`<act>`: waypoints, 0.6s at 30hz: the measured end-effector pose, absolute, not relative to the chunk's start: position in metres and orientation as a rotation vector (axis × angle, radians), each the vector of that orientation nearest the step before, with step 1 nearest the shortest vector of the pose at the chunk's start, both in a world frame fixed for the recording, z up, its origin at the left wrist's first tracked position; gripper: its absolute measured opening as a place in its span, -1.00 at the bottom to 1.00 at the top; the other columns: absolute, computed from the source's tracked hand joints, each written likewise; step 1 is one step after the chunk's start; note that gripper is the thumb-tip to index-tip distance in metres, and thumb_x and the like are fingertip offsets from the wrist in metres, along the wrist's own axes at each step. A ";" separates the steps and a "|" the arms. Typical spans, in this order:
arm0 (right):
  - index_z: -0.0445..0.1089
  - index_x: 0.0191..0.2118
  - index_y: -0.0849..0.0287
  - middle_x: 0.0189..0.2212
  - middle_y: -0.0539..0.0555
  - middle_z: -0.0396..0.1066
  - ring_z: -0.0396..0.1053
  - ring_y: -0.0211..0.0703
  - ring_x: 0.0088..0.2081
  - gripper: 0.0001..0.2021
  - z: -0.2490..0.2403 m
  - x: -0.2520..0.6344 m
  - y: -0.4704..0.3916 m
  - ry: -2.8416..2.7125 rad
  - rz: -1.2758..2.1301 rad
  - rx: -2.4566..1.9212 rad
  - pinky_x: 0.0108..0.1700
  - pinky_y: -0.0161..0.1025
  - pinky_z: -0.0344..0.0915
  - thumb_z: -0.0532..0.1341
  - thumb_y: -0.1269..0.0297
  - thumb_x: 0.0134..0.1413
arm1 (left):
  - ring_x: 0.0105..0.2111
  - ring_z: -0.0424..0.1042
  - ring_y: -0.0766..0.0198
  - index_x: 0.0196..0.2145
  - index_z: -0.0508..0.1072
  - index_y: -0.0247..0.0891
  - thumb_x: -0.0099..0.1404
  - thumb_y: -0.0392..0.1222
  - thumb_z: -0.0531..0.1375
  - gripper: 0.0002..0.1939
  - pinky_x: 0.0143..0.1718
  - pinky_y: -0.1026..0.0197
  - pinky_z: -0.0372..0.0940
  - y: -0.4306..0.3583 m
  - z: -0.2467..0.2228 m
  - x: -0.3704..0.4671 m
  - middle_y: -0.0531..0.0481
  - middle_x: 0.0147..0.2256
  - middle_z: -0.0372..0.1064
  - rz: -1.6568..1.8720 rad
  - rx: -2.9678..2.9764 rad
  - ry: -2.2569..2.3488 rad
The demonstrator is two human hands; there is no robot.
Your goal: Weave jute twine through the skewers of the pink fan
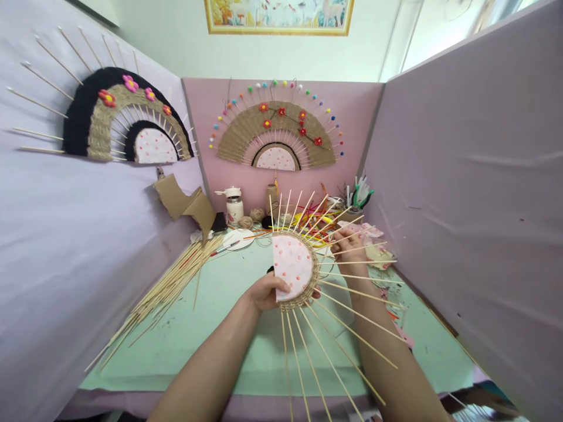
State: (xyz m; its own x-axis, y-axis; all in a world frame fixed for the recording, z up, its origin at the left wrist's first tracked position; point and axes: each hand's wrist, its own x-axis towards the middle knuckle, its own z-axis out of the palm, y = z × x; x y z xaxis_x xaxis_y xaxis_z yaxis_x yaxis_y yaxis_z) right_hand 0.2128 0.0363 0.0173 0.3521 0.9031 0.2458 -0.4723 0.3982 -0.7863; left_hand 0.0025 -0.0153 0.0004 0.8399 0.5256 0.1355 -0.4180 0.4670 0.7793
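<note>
A: How does the left forearm [211, 363] stand?
B: It is bare and comes from the lower left, slanting upward to the right.
A: And the left hand [266, 292]?
B: It is closed in a grip. The thumb [281, 284] lies on top, pointing to the right; the other fingers are mostly hidden below.
A: What about the right forearm [382, 340]?
B: Also bare. It rises from the lower right and leans to the left.
A: Where is the right hand [349, 246]?
B: It reaches farther forward than the left one, with bent fingers. Whether they pinch together, I cannot tell.
</note>
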 end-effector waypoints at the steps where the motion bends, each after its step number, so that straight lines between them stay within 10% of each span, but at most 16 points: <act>1: 0.24 -0.47 0.17 -0.65 -0.13 0.24 0.06 -0.50 -0.69 -0.68 0.018 0.213 0.036 -0.757 0.983 -0.675 -0.71 -0.51 -0.03 0.39 0.28 -0.35 | -0.13 0.40 -0.04 -0.03 0.35 -0.45 -0.09 -0.44 0.12 -0.43 -0.21 0.08 0.29 -0.016 0.001 0.003 -0.35 -0.11 0.38 0.586 0.919 0.132; 18: 0.24 -0.45 0.19 -0.64 -0.13 0.26 0.09 -0.50 -0.68 -0.71 0.020 0.215 0.034 -0.725 0.997 -0.650 -0.69 -0.51 0.00 0.37 0.33 -0.33 | -0.22 0.43 -0.04 0.06 0.26 -0.41 -0.14 -0.41 0.11 -0.30 -0.39 0.15 0.32 -0.011 -0.006 0.001 -0.34 -0.07 0.35 0.682 0.901 0.150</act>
State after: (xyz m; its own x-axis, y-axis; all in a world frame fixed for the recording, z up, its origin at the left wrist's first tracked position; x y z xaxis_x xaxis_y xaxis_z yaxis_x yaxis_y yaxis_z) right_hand 0.2150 0.0337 0.0204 0.3553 0.9041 0.2374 -0.5042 0.3993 -0.7657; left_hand 0.0012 -0.0108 -0.0063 0.7817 0.6038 0.1561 -0.4830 0.4279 0.7639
